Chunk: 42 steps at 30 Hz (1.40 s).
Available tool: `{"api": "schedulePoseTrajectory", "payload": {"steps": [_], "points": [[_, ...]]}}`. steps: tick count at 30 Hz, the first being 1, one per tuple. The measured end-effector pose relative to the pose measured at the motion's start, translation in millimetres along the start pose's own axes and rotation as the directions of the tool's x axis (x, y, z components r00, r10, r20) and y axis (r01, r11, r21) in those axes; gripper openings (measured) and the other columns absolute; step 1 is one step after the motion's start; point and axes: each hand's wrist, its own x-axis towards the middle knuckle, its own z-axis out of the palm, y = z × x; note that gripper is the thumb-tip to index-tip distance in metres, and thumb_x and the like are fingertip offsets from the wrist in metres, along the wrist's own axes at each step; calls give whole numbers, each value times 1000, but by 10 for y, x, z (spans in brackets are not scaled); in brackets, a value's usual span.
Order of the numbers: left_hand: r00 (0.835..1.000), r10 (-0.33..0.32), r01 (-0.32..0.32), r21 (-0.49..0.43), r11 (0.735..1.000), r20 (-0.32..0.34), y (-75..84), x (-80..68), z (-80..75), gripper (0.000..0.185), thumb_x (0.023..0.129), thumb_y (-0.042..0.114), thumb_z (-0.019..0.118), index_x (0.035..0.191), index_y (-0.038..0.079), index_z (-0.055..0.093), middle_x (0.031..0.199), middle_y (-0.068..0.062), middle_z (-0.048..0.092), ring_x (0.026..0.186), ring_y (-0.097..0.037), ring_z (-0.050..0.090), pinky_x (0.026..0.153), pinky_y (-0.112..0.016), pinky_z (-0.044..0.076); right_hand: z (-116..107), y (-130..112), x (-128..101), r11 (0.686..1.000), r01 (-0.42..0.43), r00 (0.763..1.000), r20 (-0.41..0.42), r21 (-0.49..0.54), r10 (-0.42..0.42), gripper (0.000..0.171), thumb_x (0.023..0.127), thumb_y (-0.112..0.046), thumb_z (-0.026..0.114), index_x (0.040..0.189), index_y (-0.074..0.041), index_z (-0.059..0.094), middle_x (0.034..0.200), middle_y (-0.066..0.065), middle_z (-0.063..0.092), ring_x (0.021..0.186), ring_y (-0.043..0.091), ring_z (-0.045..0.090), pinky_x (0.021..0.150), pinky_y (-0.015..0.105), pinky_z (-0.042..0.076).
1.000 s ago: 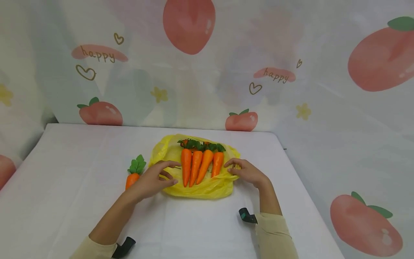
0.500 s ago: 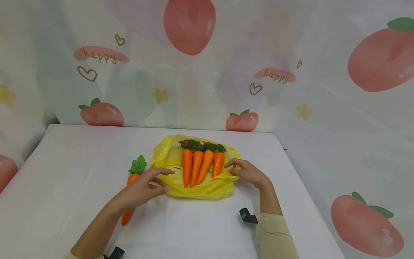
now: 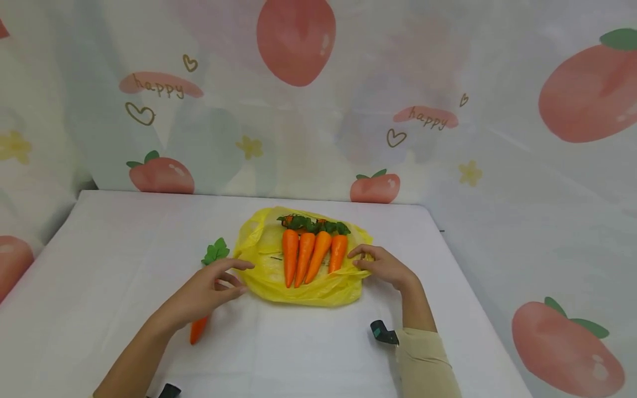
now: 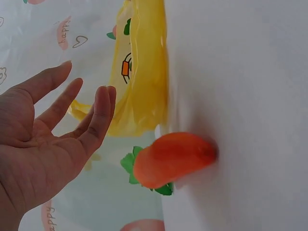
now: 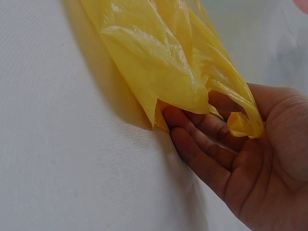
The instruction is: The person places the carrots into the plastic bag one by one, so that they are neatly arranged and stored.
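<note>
A yellow plastic bag (image 3: 308,296) lies spread on the white table, with several orange carrots (image 3: 290,257) side by side on it, their green tops toward the back. My right hand (image 3: 385,266) grips the bag's right edge; in the right wrist view a bag handle (image 5: 236,91) loops across the palm and the fingers go behind the plastic. My left hand (image 3: 201,293), fingers spread and relaxed, hovers empty to the left of the bag. Below it one loose carrot (image 4: 168,161) rests on the table, partly hidden by that hand in the head view.
The white tabletop (image 3: 298,354) ends at a backdrop (image 3: 318,138) printed with peaches, hearts and the word happy. Black wrist camera mounts (image 3: 383,331) stick out from the forearms near the table. A light sleeve (image 3: 428,359) covers the right forearm.
My left hand has drawn back leftward from the bag's carrots, uncovering the loose carrot's tip. The right hand has stayed at the bag's edge.
</note>
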Motion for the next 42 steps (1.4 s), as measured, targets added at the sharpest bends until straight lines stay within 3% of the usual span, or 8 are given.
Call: {"api": "schedulePoseTrajectory", "payload": {"steps": [5,11,19,37,42], "points": [[1000,-10,11,16,1000,-26,-60,-56,-84,43,97,20,76,138,17,64,139,-8,58,109,-25,62,81,-37,57,0,6,10,1000,1,1000,-1,-4,-1,22,105,-17,59,122,-8,69,105,12,57,102,30,50,83,39,47],[992,-16,28,96,995,-128,-159,-159,-253,44,97,20,75,139,18,63,137,-10,58,110,-27,60,84,-38,55,11,-20,36,1000,31,999,17,-2,-30,22,105,-17,59,122,-8,69,105,11,57,101,30,51,84,39,47],[981,-56,75,93,993,-188,-274,-239,-414,43,99,25,73,140,17,62,142,-10,53,113,-33,60,81,-42,57,18,-36,40,1000,14,1000,13,-5,-14,22,105,-17,59,121,-8,70,104,11,58,101,30,51,84,39,47],[967,-74,106,119,987,-242,-420,-180,-470,45,98,19,72,142,16,60,141,-16,49,114,-35,57,85,-46,56,11,-15,13,1000,-14,1000,-10,15,14,24,106,-13,57,125,-2,68,103,11,57,100,30,51,82,39,47],[971,-103,130,114,985,-215,-450,-179,-465,47,96,19,74,141,16,60,139,-18,47,114,-35,55,81,-41,54,25,-10,1,1000,-8,1000,-8,15,8,24,105,-16,58,124,-6,69,105,10,57,102,29,50,83,39,47]]}}
